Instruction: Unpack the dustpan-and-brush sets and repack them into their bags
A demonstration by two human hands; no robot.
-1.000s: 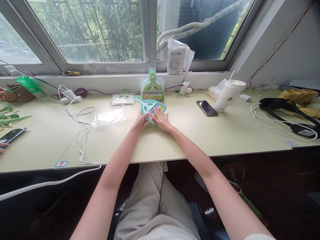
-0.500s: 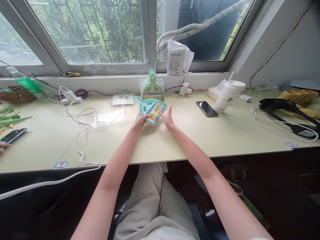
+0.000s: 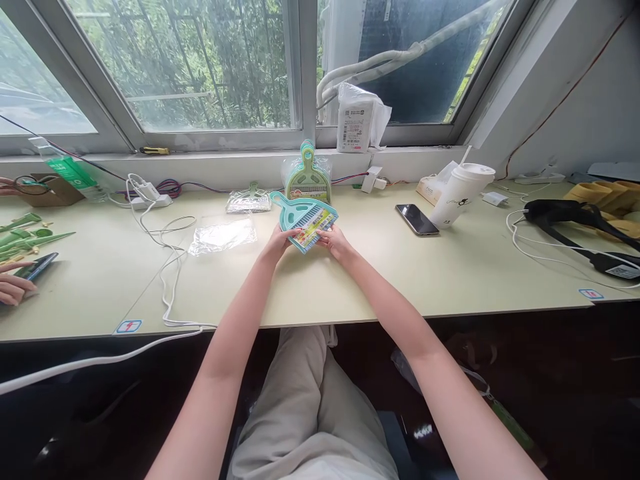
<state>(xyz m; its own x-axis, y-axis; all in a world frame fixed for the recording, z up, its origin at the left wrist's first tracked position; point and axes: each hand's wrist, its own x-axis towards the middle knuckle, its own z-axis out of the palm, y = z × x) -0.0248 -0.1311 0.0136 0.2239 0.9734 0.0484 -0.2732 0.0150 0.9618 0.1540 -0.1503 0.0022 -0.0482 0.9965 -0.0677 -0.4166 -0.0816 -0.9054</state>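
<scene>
A turquoise dustpan-shaped set (image 3: pixel 296 215) with a brush and a yellow printed label is held above the table, tilted, its handle to the upper left. My left hand (image 3: pixel 280 240) grips its lower left edge, thumb on the front. My right hand (image 3: pixel 336 241) holds the lower right edge by the label. Behind it, a stack of similar green and turquoise dustpans (image 3: pixel 309 179) stands by the window sill. To the left lie a clear wrapped packet (image 3: pixel 249 200) and a flat clear plastic bag (image 3: pixel 223 235).
On the right are a phone (image 3: pixel 417 219), a white cup (image 3: pixel 461 195), a tissue box (image 3: pixel 431 189) and a black strap (image 3: pixel 565 227). White cables (image 3: pixel 171 287) cross the left side. Another person's hand (image 3: pixel 15 283) touches a phone at far left.
My right hand's fingers have come in around the set's edge, and the set is turned slightly. The other person's hand at far left has come further into view, tilting the phone.
</scene>
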